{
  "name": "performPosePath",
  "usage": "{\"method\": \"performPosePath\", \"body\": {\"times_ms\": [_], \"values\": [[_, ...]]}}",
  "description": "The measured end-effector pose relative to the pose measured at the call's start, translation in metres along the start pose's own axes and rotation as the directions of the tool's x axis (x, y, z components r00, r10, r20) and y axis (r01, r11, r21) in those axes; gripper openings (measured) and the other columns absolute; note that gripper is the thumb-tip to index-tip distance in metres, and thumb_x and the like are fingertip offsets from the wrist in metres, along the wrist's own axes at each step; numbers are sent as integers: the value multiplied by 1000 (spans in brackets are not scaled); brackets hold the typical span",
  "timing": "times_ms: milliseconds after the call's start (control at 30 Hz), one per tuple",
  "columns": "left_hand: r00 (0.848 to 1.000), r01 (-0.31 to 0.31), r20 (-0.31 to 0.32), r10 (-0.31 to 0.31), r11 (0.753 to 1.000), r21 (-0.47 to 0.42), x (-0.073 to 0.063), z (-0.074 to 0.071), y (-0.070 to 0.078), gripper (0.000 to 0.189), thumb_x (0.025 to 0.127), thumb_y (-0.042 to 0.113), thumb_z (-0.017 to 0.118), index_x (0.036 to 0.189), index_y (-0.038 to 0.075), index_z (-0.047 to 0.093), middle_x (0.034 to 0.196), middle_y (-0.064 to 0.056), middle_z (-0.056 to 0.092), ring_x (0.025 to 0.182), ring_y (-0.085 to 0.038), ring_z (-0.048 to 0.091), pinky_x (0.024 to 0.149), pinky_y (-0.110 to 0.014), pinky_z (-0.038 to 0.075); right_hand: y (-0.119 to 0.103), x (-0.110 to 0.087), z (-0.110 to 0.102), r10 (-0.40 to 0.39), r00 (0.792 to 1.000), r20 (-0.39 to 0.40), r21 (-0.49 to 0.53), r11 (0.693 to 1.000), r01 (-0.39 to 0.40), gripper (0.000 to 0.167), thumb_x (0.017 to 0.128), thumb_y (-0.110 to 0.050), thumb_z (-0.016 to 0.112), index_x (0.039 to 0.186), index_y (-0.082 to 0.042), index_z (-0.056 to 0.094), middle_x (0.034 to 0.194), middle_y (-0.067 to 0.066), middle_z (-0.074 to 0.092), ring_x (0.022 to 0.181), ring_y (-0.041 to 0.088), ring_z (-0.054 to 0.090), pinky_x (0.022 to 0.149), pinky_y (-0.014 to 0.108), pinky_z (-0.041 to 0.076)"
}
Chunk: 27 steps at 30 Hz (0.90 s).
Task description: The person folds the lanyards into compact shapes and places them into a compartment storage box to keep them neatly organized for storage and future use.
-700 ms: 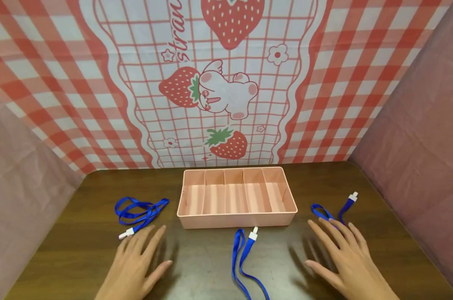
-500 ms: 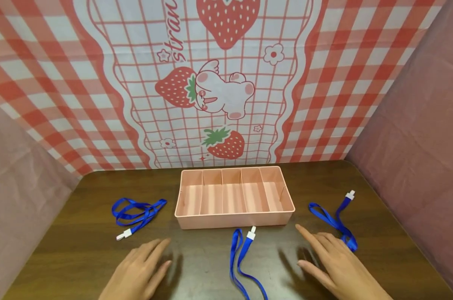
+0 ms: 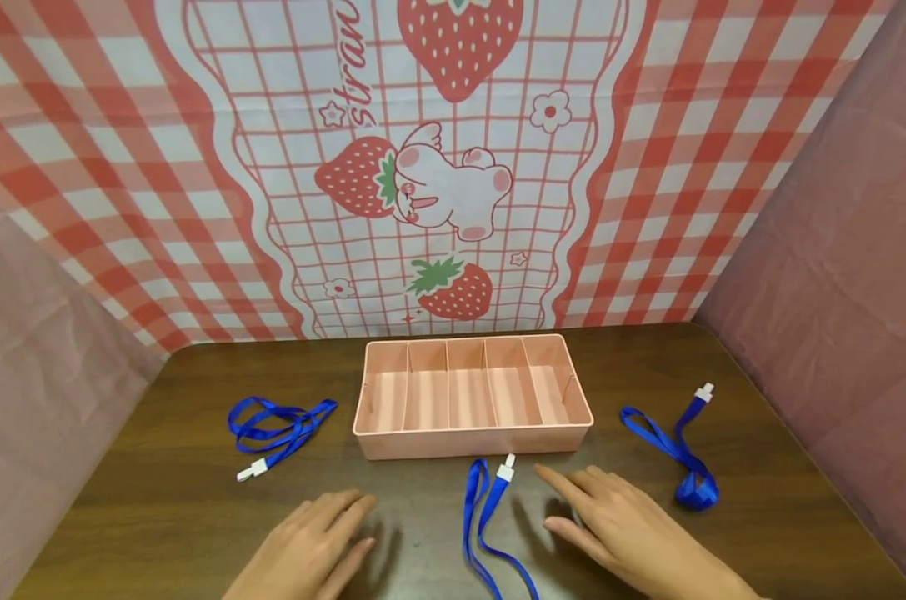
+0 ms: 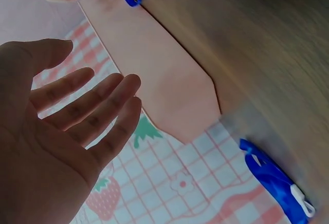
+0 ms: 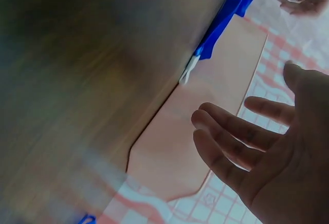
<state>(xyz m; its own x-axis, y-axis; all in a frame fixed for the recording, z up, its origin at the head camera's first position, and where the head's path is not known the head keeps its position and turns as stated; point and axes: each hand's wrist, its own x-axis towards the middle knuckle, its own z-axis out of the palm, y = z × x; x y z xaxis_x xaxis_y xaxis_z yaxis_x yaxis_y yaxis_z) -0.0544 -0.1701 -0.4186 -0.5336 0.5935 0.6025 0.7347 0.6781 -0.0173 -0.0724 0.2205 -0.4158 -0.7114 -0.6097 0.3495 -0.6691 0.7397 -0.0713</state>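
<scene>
Both hands hover over the front of the table and hold nothing. My left hand [image 3: 313,542] is to the left of the middle blue lanyard [image 3: 471,517], fingers relaxed and thumb apart. Close to that lanyard's right side is my right hand [image 3: 610,525], its index finger pointing toward the white clip [image 3: 506,469]. In the left wrist view the left hand [image 4: 77,116] shows its spread fingers and bare palm. The right hand [image 5: 257,136] likewise appears with loose, empty fingers in the right wrist view. Behind the middle lanyard stands a pink divided organizer tray [image 3: 473,442] with bare compartments.
A coiled blue lanyard [image 3: 291,432] with a white clip lies at the left of the dark wooden table [image 3: 160,517]. Another blue lanyard [image 3: 673,450] lies at the right. A strawberry-print checkered cloth [image 3: 453,192] hangs behind the table, with pink cloth [image 3: 820,275] at the sides.
Both hands have moved inward, toward the middle lanyard, the right one further. The right hand has uncovered the right lanyard. The lanyards and tray have stayed in place.
</scene>
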Motion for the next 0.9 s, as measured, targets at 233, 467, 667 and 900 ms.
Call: {"method": "performPosePath", "body": {"times_ms": [233, 467, 667, 900], "values": [[997, -59, 47, 61, 997, -41, 9, 4, 5, 39, 105, 37, 46, 118, 6, 67, 107, -3, 67, 91, -16, 65, 70, -33, 56, -4, 25, 14, -127, 991, -38, -2, 992, 127, 38, 93, -29, 71, 124, -10, 65, 107, -4, 64, 96, 11, 61, 81, 33, 55], [989, -131, 64, 134, 990, -54, 20, 8, 9, 39, 106, 34, 41, 117, 7, 66, 107, -2, 66, 89, -14, 65, 73, -32, 56, -10, 45, 22, -189, 981, 42, -17, 982, 190, 37, 84, -5, 74, 120, -7, 66, 114, 8, 65, 103, 21, 62, 83, 38, 55], [978, -180, 102, 184, 982, -48, 29, 11, 16, 33, 103, 33, 49, 115, 8, 66, 106, -2, 66, 91, -16, 66, 75, -32, 56, -11, 46, 29, -173, 974, 146, -45, 982, 181, 49, 71, 9, 73, 118, -3, 69, 123, 18, 63, 112, 31, 62, 89, 44, 54], [968, -225, 110, 227, 974, -37, 40, 15, 24, 36, 88, 32, 73, 116, 9, 66, 106, -2, 66, 91, -16, 66, 80, -31, 55, -8, 48, 35, -162, 984, 69, -115, 979, 169, 34, 70, 10, 72, 98, -9, 68, 93, 2, 61, 86, 17, 56, 72, 34, 53]]}}
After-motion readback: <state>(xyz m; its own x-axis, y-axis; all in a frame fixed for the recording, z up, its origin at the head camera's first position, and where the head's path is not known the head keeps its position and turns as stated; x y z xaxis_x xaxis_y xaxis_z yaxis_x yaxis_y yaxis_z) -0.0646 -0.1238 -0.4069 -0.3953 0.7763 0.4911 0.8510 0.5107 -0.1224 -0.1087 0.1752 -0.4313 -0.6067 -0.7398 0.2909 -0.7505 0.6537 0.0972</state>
